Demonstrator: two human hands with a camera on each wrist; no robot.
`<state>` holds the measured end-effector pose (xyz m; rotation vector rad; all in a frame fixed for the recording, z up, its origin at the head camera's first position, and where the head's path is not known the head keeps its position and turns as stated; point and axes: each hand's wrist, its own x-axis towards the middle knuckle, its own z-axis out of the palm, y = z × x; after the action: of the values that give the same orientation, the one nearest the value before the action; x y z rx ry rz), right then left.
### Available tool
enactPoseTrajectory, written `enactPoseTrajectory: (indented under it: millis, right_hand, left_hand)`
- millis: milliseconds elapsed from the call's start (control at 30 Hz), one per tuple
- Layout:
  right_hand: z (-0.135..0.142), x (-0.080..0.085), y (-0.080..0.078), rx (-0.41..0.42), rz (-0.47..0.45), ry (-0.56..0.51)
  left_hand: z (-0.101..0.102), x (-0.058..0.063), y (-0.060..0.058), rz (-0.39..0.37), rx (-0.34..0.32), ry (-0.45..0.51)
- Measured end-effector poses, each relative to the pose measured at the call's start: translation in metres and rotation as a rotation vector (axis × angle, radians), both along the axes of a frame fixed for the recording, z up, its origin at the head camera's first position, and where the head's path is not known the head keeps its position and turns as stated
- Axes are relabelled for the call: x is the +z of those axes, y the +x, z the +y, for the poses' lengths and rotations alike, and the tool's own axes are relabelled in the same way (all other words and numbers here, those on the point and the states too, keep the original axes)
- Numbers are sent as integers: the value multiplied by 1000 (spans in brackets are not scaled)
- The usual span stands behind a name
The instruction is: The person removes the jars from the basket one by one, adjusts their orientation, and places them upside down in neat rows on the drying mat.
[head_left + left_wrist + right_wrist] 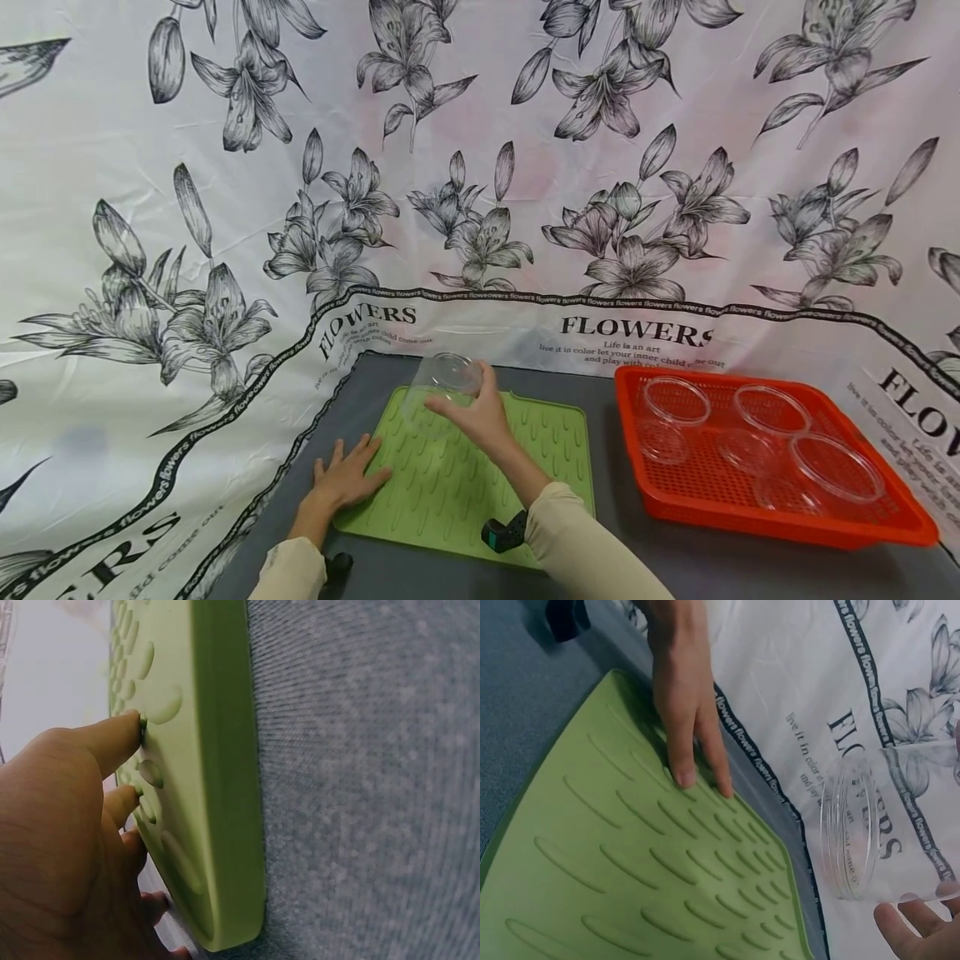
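head view alone shows the full layout: the right hand (480, 412) grips a clear jar (431, 390) round its side, thumb and fingers curled on it, holding it tilted above the green mat (465, 492). well to the right of that hand sits a red basket (757, 523) with three clear containers (669, 423) inside, which neither wrist view shows. the left hand (345, 482) lies with its fingers spread, resting on the mat's edge, to the left of the right hand and the jar.

left wrist view adds what the head view hides: the mat's thick side wall, just beside the left hand, the thumb tip touching the mat's ridged top, and the woven look of the grey desk (367, 780). right wrist view adds the jar's threaded rim (847, 832), pointing away from the right hand, which is partly cut off there.
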<state>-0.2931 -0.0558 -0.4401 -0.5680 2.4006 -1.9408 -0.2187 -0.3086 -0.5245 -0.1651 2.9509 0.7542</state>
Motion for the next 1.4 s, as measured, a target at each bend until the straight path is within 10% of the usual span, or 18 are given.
enactPoseTrajectory:
  millis: [533, 1400]
  right_hand:
    - [-41, -10, -6, -1, 12, 45]
    - [-61, -42, -34, -61, 37, 120]
  left_hand:
    - [-22, 1, 11, -38, 23, 21]
    - [0, 0, 2, 17, 28, 68]
